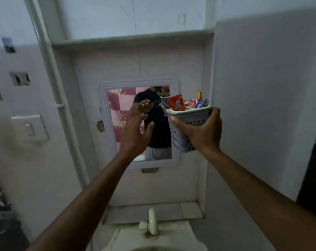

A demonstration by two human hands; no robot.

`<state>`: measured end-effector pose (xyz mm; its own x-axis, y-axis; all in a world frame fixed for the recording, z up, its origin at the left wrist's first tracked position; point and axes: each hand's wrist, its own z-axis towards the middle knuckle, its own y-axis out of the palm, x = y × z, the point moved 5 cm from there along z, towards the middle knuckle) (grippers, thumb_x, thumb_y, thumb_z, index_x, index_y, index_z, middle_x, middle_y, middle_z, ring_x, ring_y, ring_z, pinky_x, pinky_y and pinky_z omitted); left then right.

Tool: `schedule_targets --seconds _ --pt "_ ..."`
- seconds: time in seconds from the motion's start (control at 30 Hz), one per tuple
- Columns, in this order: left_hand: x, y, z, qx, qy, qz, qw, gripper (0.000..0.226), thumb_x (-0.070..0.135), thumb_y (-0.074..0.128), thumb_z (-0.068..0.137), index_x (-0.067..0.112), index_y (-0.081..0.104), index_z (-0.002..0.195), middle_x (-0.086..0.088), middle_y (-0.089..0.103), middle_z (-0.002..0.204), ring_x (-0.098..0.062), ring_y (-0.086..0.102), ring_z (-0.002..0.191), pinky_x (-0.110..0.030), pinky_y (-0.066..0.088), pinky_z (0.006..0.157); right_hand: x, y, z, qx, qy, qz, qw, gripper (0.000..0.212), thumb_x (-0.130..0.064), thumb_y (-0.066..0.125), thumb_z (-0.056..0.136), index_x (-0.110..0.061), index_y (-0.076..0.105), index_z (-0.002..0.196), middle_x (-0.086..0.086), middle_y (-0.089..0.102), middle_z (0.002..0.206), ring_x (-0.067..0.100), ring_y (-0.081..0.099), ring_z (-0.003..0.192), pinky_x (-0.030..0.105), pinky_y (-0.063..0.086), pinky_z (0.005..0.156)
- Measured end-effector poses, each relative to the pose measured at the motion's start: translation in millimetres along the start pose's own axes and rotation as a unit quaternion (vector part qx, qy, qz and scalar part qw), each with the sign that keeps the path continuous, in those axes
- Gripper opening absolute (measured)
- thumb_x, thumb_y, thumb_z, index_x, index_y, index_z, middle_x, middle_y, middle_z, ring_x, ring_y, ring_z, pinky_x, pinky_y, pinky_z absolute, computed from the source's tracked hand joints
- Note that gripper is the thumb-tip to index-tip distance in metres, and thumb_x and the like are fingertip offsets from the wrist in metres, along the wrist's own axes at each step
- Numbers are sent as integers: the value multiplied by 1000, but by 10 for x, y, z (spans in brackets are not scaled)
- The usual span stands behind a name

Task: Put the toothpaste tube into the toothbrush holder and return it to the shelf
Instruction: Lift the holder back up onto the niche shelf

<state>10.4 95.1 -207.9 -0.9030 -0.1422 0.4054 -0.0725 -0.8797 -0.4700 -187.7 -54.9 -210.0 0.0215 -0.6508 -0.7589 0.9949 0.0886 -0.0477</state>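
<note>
Right hand [201, 131] clasps toothbrush holder [182, 124] holding toothpaste tube [177, 103]; left hand [135, 136] empty, fingers spread

Pale tiled walls [262, 69], framed mirror [128, 124], sink [153, 238], dim light.

A bare ledge high over the mirror, another low behind the tap

The upper shelf [133, 39] runs across the tiled recess above the mirror [139, 124], and nothing shows on its front edge; its top is out of sight from below. The lower ledge [171, 211] sits behind the white tap [152, 221], with only stains along its tiles.
</note>
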Motion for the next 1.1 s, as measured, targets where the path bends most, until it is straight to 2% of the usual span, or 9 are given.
schedule_targets --seconds 0.1,0.2,0.33,0.47,0.63,0.8,1.1 --pt "311 -211 272 18 31 -2 999 36 37 64 105 20 67 135 -3 69 138 -18 63 124 -38 52 100 -327 -136 199 12 -25 6 1000 113 -90 88 41 -20 51 122 4 64 121 27 68 110 35 57 78" --pt "552 -370 510 30 41 10 999 33 34 64 106 16 67 134 -8 71 131 -24 63 120 -35 47 93 -623 -243 383 23 -44 11 999 116 -91 87 41 -20 50 125 4 64 123 27 67 112 39 61 82" --pt "727 -571 850 67 35 -10 997 46 44 64 104 16 63 141 -5 66 141 -20 59 129 -39 48 106 -989 -362 637 34 -62 12 997 109 -82 97 50 -19 49 126 2 60 123 24 62 114 30 50 75" --pt "902 -727 1148 102 62 -2 993 50 52 61 103 20 64 141 0 66 141 -18 59 131 -49 49 110 -1326 -452 890 54 -74 11 996 105 -83 95 51 -21 48 122 -3 59 120 27 62 119 39 54 86" --pt "1129 -914 1596 131 104 19 986 52 53 60 103 20 62 143 0 64 144 -21 58 133 -49 47 111 -1770 -507 1318 76 -91 21 993 106 -86 92 51 -20 49 122 -3 61 119 26 63 117 37 51 84" --pt "1175 -982 2065 155 117 26 981 54 54 59 102 22 60 146 0 62 147 -21 55 137 -51 45 114 -2136 -458 1783 106 -105 20 989 110 -95 82 43 -22 51 119 -4 64 117 26 66 115 38 53 87" --pt "993 -659 2656 151 103 46 982 58 61 52 103 27 56 149 3 56 154 -21 45 147 -56 33 121 -2397 -93 2413 145 -122 -11 982 110 -97 82 49 -20 53 123 -5 66 117 24 68 110 37 53 82"
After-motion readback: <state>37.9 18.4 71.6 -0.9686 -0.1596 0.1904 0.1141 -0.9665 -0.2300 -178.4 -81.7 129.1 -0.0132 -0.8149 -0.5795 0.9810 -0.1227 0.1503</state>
